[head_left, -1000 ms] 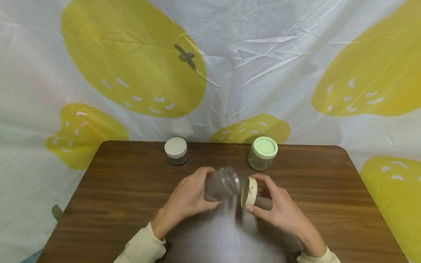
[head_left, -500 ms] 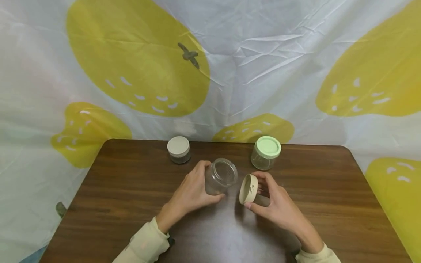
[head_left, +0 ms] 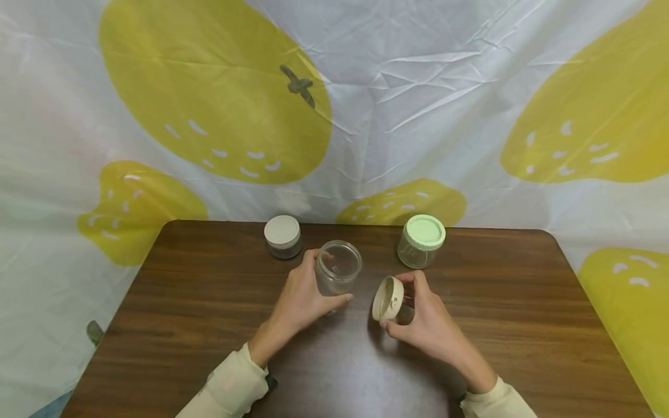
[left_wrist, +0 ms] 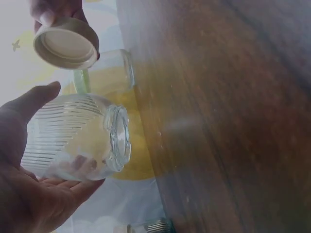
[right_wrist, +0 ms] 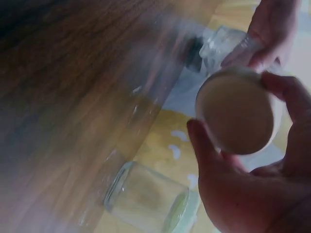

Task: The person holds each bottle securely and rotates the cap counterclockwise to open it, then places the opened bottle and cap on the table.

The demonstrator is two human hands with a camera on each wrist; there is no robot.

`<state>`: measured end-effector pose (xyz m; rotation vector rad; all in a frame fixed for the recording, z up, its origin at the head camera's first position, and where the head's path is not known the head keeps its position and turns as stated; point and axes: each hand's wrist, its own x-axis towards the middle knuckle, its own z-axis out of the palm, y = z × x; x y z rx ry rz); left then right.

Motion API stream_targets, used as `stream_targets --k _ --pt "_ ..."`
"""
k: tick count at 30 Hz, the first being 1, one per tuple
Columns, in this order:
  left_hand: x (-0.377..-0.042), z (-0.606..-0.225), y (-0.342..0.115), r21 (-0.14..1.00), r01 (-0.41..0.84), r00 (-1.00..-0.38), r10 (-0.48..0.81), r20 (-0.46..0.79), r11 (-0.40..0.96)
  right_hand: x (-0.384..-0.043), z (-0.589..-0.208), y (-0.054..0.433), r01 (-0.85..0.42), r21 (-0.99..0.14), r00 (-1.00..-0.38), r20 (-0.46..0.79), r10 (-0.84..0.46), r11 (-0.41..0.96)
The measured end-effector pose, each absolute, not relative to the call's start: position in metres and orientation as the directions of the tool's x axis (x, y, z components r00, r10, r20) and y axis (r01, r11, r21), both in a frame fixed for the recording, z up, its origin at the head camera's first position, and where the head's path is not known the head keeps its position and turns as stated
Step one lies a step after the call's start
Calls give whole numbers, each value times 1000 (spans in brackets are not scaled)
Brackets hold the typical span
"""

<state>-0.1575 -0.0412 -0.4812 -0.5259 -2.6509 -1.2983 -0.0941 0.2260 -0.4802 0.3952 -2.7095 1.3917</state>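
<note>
My left hand (head_left: 299, 293) grips a clear ribbed glass jar (head_left: 335, 273), its fingers and thumb around the side. The jar is lidless and stands nearly upright; whether its base touches the table cannot be told. My right hand (head_left: 430, 313) holds a cream lid (head_left: 388, 299) by its rim, to the right of the jar. The lid is tilted on edge, its hollow side toward the jar, with a small dark print on the rim. In the left wrist view the lid (left_wrist: 66, 43) is apart from the jar (left_wrist: 73, 136).
Behind my hands stand two closed jars on the brown wooden table (head_left: 198, 302): a low jar with a white lid (head_left: 283, 232) at left, and a taller glass jar with a green lid (head_left: 424, 233) at right. A lemon-patterned cloth (head_left: 355, 116) hangs behind the table.
My left hand has turned the jar from lying tilted to the right to nearly upright, moving it back and left. The lid has shifted slightly left, its hollow side tipping a little upward.
</note>
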Motion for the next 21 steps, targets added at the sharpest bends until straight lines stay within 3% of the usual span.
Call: stream_targets --k 11,21 --pt "-166 -485 -41 800 231 -973 108 206 554 -101 -486 213 -168 -736 -986 137 -99 656" --pt "-172 -490 -35 822 190 -982 107 157 537 -106 -495 206 -112 -710 -994 91 -67 696"
